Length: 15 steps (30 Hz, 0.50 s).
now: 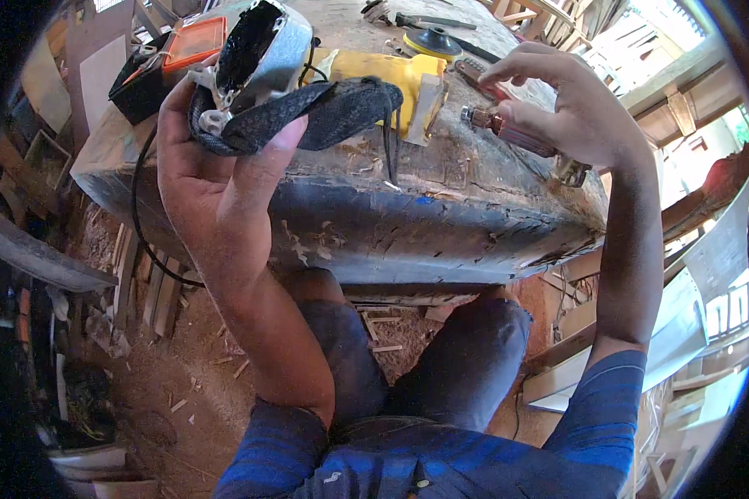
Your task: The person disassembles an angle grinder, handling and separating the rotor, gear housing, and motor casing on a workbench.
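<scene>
On the left I see my left hand (212, 166) raised over the near left corner of the workbench (441, 216), fingers curled shut around a dark cloth (324, 112) and the grey metal housing (262, 50) bundled inside it; the housing's open, blackened mouth tilts up and away from me, and the cloth trails off to the right over the bench. A black cable (146, 241) loops down from that hand past the near edge. Behind the hand, at the far left corner, sit an orange box (195, 40) and a black case (137, 83) just beside it. Moving right, a yellow tool body (399, 79) lies on the bench behind the cloth, touching it, and a yellow disc with a black hub (433, 41) rests further back, near the far edge. Past that, my right hand (570, 104) hovers over the right side of the bench, closed on a motor rotor (508, 129) with coppery windings; the rotor lies slantwise in the palm, its shaft end pointing left toward the yellow tool body, while the thumb and forefinger are pinched together above it. Whether they pinch anything small I cannot tell. Below the bench edge my knees and wood scraps on the dirt floor (183, 366) show.
</scene>
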Tool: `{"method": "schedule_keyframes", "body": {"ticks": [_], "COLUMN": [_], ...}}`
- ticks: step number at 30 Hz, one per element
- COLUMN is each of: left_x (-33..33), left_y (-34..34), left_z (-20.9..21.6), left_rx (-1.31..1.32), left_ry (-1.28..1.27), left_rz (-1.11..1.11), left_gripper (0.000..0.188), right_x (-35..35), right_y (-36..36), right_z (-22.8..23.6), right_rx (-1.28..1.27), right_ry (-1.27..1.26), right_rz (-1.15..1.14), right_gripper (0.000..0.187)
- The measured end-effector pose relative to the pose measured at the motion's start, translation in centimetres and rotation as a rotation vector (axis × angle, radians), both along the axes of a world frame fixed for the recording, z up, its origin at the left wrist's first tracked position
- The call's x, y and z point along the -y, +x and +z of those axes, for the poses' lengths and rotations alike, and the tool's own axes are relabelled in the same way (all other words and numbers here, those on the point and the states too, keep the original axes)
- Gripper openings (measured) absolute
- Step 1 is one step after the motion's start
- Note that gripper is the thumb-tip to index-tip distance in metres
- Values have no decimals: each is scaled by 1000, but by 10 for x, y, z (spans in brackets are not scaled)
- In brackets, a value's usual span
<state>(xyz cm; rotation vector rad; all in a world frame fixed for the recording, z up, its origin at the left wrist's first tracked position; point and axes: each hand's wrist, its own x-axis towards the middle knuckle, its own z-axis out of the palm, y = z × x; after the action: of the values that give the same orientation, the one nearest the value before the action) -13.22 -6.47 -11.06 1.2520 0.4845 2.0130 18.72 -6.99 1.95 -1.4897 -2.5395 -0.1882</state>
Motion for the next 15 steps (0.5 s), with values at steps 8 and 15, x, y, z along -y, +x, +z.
{"method": "schedule_keyframes", "body": {"ticks": [8,15], "left_x": [-1,-5], "left_y": [1,-1], "left_z": [-3,-4], "left_rx": [20,1], "left_ry": [3,62], "left_rz": [17,-17], "left_gripper": [74,72], "right_x": [-7,-9], "right_y": [0,5], "right_z": [-10,-15], "right_rx": [93,32], "right_ry": [-96,-164], "right_rz": [106,88], "right_gripper": [54,59]}}
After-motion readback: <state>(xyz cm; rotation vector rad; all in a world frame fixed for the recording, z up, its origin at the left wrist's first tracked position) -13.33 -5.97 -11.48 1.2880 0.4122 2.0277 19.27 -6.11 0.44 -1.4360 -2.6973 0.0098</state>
